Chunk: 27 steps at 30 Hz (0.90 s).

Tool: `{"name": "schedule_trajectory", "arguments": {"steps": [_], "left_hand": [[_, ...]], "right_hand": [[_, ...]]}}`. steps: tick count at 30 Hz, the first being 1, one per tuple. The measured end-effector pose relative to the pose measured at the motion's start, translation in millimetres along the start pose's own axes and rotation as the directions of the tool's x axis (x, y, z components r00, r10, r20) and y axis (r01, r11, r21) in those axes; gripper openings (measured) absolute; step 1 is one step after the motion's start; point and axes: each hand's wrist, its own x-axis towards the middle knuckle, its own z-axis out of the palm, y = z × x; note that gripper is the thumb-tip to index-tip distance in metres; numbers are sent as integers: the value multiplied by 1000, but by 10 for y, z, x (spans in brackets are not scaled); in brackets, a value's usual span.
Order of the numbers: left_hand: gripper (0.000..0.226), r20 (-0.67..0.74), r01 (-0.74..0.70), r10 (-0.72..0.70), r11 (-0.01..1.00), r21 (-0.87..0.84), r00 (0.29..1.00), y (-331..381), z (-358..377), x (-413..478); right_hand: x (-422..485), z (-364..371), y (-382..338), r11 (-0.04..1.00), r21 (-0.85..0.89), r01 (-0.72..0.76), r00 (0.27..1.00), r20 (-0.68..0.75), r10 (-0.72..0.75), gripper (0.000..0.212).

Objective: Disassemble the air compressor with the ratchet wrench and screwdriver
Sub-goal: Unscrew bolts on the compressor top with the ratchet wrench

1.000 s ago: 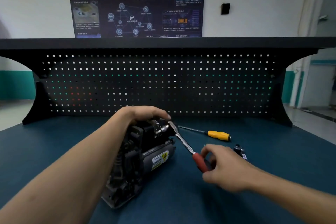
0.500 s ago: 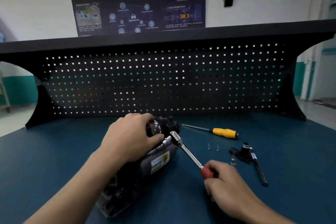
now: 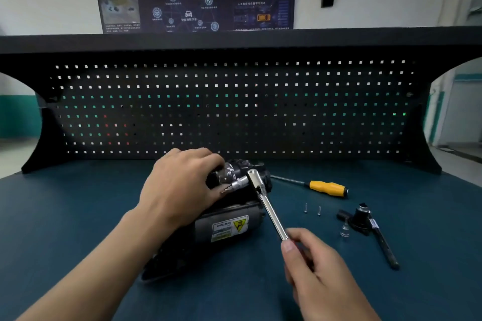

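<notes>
On the compressor [image 3: 229, 227]: left hand [image 3: 180, 187], fingers curled over its top.
Right of the compressor, right hand [image 3: 313, 273] pinches the ratchet [image 3: 268, 206] handle; screwdriver [image 3: 326, 187] lies farther right.

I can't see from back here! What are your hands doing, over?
Left hand holds air compressor down. Right hand grips ratchet wrench handle, head on compressor's top. Screwdriver, screws lie clear, right.
</notes>
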Motion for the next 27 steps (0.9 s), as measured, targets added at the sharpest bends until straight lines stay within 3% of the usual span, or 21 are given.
{"name": "schedule_trajectory", "arguments": {"steps": [4, 8, 10, 13, 16, 20, 23, 27], "left_hand": [[35, -57, -182, 184, 983, 40, 981, 230, 83, -138], [36, -34, -72, 71, 997, -13, 997, 484, 141, -128], [26, -20, 14, -16, 994, -111, 1000, 502, 139, -95], [24, 3, 114, -119, 940, -322, 993, 495, 113, -63], [26, 9, 64, -67, 894, -443, 998, 687, 109, -65], [20, 50, 41, -16, 827, -561, 999, 1074, 299, -156], [9, 29, 52, -43, 799, -600, 999, 1186, 415, -128], [13, 76, 78, -41, 805, -588, 996, 1293, 522, 7]], "right_hand": [[-12, 41, 80, 999, -28, -17, 999, -31, 16, 15], [-15, -90, 149, 997, -71, -13, 1000, -25, 11, 17], [3, -218, 177, 991, -132, 38, 999, 0, -38, 10], [50, -392, 121, 969, -200, 144, 989, 51, -137, 18], [100, -425, 23, 982, -86, 167, 980, 124, -155, 35], [147, -542, 5, 990, 54, 127, 991, -42, -124, 32], [180, -666, 39, 993, 72, 96, 994, -63, -91, 34], [285, -843, 94, 992, 23, 121, 992, -34, -120, 46]]}}
